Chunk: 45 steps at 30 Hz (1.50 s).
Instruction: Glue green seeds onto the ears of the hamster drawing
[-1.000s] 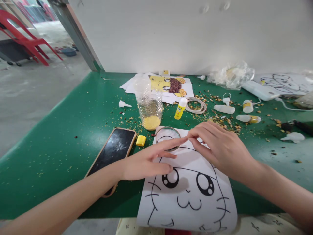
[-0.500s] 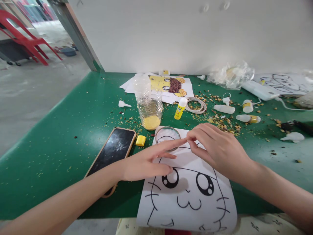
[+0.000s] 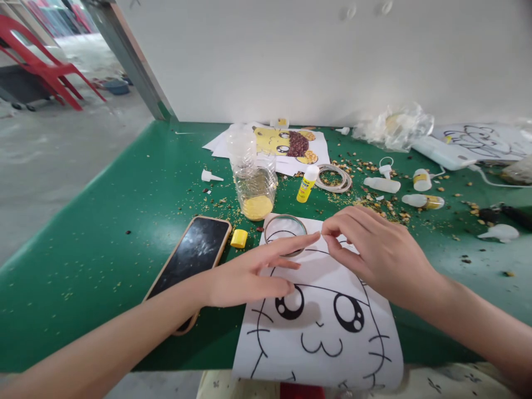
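Note:
A white sheet with a black-outlined cartoon animal face (image 3: 320, 360) lies at the table's front edge and hangs over it. My left hand (image 3: 257, 274) is held over its upper left part, index finger stretched out and the others spread, holding nothing. My right hand (image 3: 366, 249) is over the upper right part, thumb and index finger pinched near the left index fingertip; anything between them is too small to make out. A round ring (image 3: 306, 223) rests at the sheet's top, partly behind my left hand.
A phone (image 3: 189, 252) and yellow cap (image 3: 239, 239) lie left of the sheet. Behind stand a clear bottle with yellow grains (image 3: 257, 206) and a glue stick (image 3: 306, 185). Scattered seeds, glue bottles (image 3: 382, 184), a tape roll (image 3: 333, 179) and a plastic bag (image 3: 393, 128) are farther back.
My right hand has moved slightly right, leaving a small gap between its pinched fingertips and my left index fingertip. My left hand is nearly unchanged.

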Tool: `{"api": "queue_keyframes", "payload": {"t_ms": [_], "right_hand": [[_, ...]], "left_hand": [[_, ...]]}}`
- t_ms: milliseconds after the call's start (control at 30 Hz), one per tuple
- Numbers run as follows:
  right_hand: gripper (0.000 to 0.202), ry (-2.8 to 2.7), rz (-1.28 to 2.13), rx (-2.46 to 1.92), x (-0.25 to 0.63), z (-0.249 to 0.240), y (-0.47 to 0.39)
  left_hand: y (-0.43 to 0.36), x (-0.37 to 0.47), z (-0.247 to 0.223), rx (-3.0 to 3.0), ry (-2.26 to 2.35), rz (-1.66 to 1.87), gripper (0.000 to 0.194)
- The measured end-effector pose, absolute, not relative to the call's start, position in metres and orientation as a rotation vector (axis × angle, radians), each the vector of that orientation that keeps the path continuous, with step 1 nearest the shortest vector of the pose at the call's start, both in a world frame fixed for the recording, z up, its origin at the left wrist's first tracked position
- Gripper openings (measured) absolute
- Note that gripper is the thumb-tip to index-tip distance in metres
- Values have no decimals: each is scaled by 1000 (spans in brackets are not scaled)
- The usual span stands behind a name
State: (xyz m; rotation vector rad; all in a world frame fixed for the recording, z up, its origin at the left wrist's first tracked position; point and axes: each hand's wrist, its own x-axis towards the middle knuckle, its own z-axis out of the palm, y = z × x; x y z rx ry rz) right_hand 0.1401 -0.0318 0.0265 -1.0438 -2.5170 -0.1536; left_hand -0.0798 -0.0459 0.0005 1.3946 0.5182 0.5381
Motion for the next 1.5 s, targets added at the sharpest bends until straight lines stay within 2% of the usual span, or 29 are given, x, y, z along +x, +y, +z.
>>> {"api": "queue_keyframes", "payload": {"t_ms": [900, 1500], "right_hand": [[12, -2504, -139, -1047, 137, 24, -33], [10, -2473, -124, -1071, 139, 31, -34]], "left_hand": [[-45, -82, -2, 1417, 498, 542, 71], [-46, -80, 2, 1422, 516, 530, 66]]}}
